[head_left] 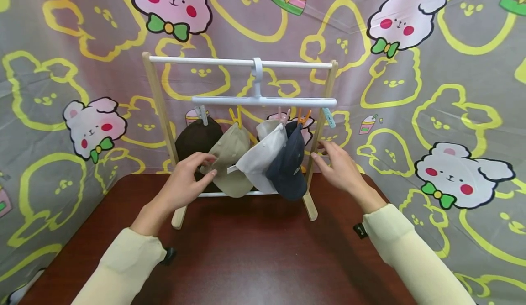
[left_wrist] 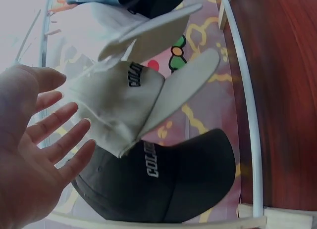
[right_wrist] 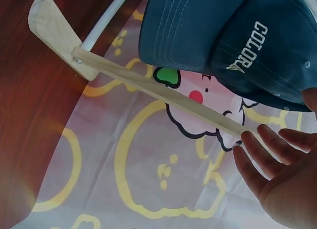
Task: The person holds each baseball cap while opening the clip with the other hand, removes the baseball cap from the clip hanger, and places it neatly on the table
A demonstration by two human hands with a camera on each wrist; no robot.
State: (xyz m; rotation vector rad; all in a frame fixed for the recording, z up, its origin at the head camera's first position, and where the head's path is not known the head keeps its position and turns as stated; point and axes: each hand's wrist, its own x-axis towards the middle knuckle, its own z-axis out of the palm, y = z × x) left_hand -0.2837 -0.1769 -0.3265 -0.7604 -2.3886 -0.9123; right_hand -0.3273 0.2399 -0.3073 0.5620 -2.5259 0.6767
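Caps hang by coloured clothespins from a light-blue hanger [head_left: 265, 101]: a black cap [head_left: 195, 139], a beige cap [head_left: 232, 168], a white cap [head_left: 265, 159] and a navy cap [head_left: 289, 163]. My left hand [head_left: 186, 179] is in front of the black and beige caps, fingers spread and a little bent, holding nothing. In the left wrist view its fingers are beside the beige cap [left_wrist: 116, 98]. To the right of the navy cap, my right hand [head_left: 341, 165] has its fingers loosely extended by the rack's post; whether they touch it I cannot tell.
The hanger hooks over the white top bar [head_left: 205, 61] of a wooden rack [head_left: 158, 99]. A blue clothespin [head_left: 328, 118] on the hanger's right end carries no cap. The rack stands on a dark red-brown table [head_left: 255, 245], before a patterned cloth [head_left: 390, 122].
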